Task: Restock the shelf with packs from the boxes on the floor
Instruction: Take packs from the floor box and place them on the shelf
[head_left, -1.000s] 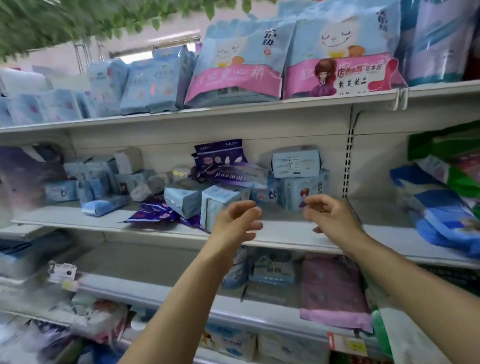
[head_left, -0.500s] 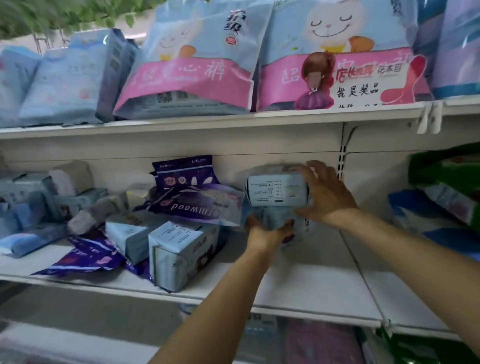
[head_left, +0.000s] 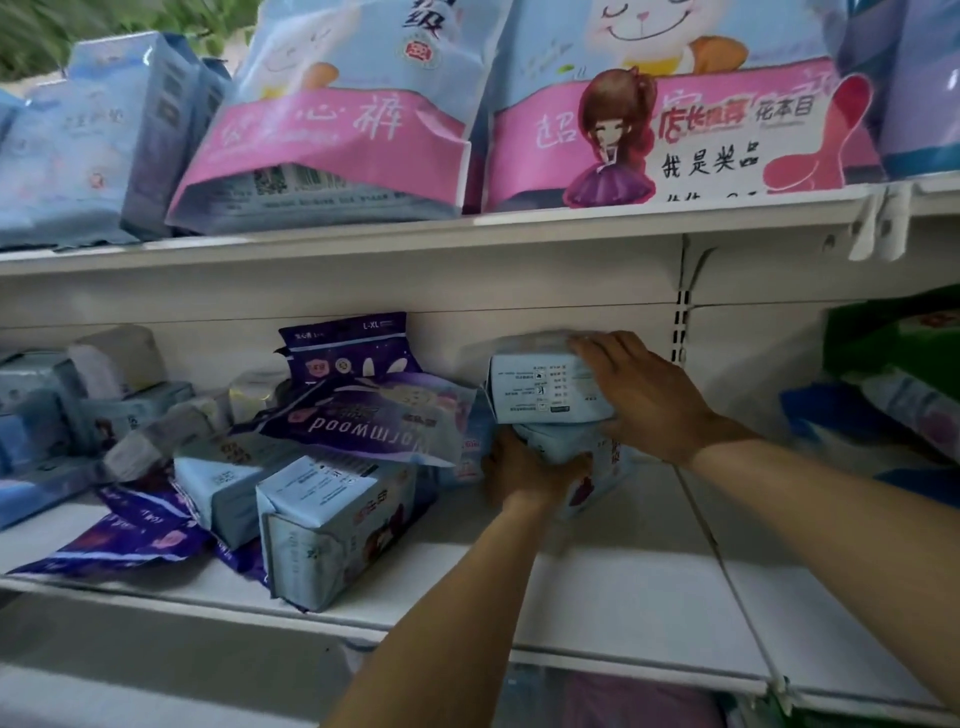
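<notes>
Two pale blue packs are stacked at the back of the white middle shelf (head_left: 623, 587). My right hand (head_left: 644, 395) grips the right end of the top pack (head_left: 535, 387), with fingers over its upper edge. My left hand (head_left: 524, 467) holds the lower pack (head_left: 587, 457) from the front left, fingers curled under it. More pale blue packs (head_left: 332, 525) lie tumbled to the left, mixed with dark purple packs (head_left: 374, 410). No floor boxes are in view.
Large blue-and-pink bags (head_left: 332, 124) and a cartoon sign (head_left: 691, 135) fill the upper shelf. Green and blue packs (head_left: 893, 395) sit in the bay to the right, past a perforated upright (head_left: 681, 322). The white shelf surface in front of my hands is bare.
Both hands reached from in front of the shelf to the stacked blue packs at the back and took hold of them. The view moved closer to the shelf.
</notes>
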